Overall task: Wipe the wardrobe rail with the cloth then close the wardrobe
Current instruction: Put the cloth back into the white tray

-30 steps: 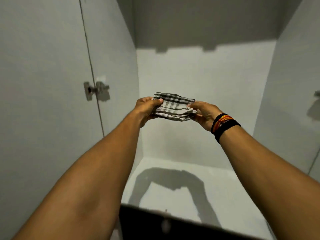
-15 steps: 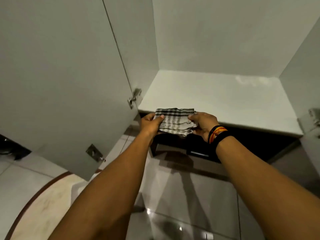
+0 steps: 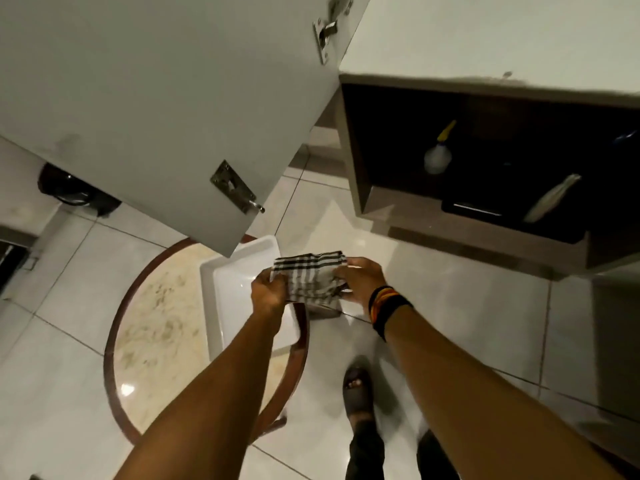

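A folded black-and-white checked cloth (image 3: 313,277) is held between both hands, low over the floor. My left hand (image 3: 268,292) grips its left end and my right hand (image 3: 360,280), with dark and orange bands at the wrist, grips its right end. The white wardrobe door (image 3: 149,98) hangs open at the upper left, with a metal latch (image 3: 237,188) near its lower corner and a hinge (image 3: 327,32) at the top. The wardrobe's white shelf (image 3: 485,39) shows at the upper right. No rail is in view.
A white rectangular tray (image 3: 235,296) lies on a round marble-topped table (image 3: 156,327) just under my left hand. A dark open compartment (image 3: 485,161) below the shelf holds a bottle with a yellow nozzle (image 3: 438,150). My sandalled foot (image 3: 358,389) stands on the tiled floor.
The view has swung down from the wardrobe's inside to the floor. Both hands have come down with the cloth, which now hangs beside the white tray instead of in front of the shelf.
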The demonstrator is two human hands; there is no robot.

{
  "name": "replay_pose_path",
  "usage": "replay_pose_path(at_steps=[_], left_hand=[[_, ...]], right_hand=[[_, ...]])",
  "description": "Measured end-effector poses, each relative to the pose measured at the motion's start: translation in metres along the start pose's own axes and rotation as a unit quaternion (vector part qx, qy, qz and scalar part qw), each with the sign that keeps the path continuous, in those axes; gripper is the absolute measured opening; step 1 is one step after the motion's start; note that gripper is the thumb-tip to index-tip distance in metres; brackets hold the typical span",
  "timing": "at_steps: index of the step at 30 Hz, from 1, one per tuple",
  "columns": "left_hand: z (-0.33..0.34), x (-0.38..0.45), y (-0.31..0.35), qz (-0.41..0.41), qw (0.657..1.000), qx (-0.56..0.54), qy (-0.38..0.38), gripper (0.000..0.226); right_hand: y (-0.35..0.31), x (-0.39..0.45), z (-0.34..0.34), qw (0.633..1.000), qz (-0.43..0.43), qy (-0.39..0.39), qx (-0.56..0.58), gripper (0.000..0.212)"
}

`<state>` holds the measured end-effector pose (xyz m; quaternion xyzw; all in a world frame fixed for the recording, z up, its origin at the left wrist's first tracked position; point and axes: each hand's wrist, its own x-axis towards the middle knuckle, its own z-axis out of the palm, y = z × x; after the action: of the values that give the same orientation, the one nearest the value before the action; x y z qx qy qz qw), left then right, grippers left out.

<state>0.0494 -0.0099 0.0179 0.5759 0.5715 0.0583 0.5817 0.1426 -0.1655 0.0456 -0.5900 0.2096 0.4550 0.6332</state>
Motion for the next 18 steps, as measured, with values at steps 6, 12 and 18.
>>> replay_pose_path(at_steps=[6, 12, 18], left_hand=[[-0.068, 0.061, -0.042, 0.019, 0.992, 0.071, 0.106, 0.019], [-0.109, 0.092, -0.066, 0.041, 0.979, 0.175, 0.098, 0.032], [-0.085, 0.072, -0.073, 0.27, 0.831, 0.484, 0.055, 0.049]], right_hand=[[0.056, 0.046, 0.076, 0.991, 0.081, -0.106, -0.032, 0.025], [0.115, 0.077, 0.122, 0.98, 0.093, -0.143, -0.099, 0.034], [0.132, 0.07, 0.114, 0.963, -0.063, -0.091, -0.247, 0.041]])
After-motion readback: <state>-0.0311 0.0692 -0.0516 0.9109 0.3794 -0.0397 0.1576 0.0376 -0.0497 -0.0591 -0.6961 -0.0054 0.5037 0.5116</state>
